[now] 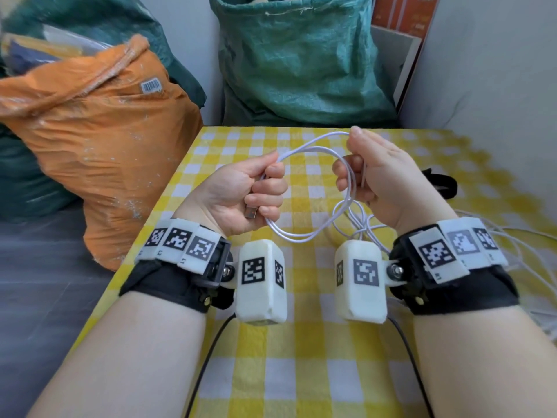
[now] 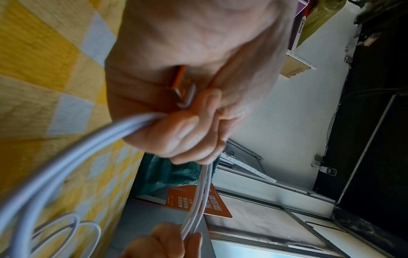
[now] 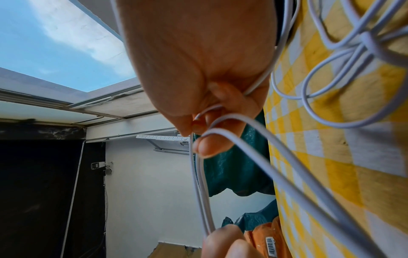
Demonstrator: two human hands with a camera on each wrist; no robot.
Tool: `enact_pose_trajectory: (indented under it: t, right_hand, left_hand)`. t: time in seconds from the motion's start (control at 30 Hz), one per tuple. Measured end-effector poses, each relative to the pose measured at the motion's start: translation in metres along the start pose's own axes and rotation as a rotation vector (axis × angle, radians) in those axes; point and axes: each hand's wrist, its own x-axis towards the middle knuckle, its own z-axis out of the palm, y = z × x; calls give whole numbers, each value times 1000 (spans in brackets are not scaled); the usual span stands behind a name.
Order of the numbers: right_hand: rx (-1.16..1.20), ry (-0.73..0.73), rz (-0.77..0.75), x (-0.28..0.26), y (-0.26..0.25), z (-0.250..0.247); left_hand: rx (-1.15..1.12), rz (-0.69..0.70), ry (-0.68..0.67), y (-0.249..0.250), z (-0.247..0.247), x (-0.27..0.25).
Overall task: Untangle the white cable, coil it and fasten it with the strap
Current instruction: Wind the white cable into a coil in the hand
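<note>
Left hand: the left hand (image 1: 241, 188) was clenched round the cable (image 1: 313, 152), with the USB plug (image 1: 251, 213) poking out below the palm toward the wrist
Right hand: the right hand (image 1: 373, 176) pinched the same strands at thumb and forefinger, and another run of cable passed down through its curled fingers
Cable: two loops hung in the air between the hands, over the worktop (image 1: 301, 372); their plane stood roughly upright, long axis running hand to hand
Tangle: the loose remainder lay knotted on the cloth just under and behind the right wrist, trailing off to the right
Strap: the strap (image 1: 443, 185) lay on the worktop beyond the right hand, well apart from the left
Key relation: the slack fed in from the right side, so I judged the right hand the nearer one to draw the next loop, and later the strap
Stage: coiling begun, knot not yet cleared, strap untouched
</note>
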Motion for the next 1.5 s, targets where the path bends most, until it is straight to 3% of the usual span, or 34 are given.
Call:
enact_pose_trajectory:
  t: [0.2,0.53,0.67,0.83,0.9,1.0,1.07,1.17,1.3,1.43,1.5]
  right_hand:
    - [2,9,32,0,4,1]
    - [-24,158,-26,8,10,5]
    - [-12,186,10,8,12,6]
    - [-3,145,41,7,13,7]
    - [-115,122,22,6,12,4]
    - [-335,153,-28,7,12,-8]
    - [-464,268,-59,8,13,-17]
    - [-565,439,-94,9,14,-29]
    - [-671,543,-61,7,12,-41]
    - [-718,631,-55,3,8,-44]
    - [-743,631,-44,3,6,-39]
  left_hand:
    - [-48,27,-53,-2,3,-4]
    - [-215,213,-344,-7,2,1]
    - [-228,188,-424,-10,3,-1]
    - [-69,225,-233,-5,9,-4]
    - [-108,248,-201,-2,6,-4]
    - [-327,229,-298,8,-14,-4]
    - [-494,235,-345,15,-30,-7]
    - [-592,352,-170,21,-46,-13]
    - [-688,525,92,27,-55,-23]
    - [-818,663,146,32,-65,-33]
    - [-757,669,184,32,-66,-34]
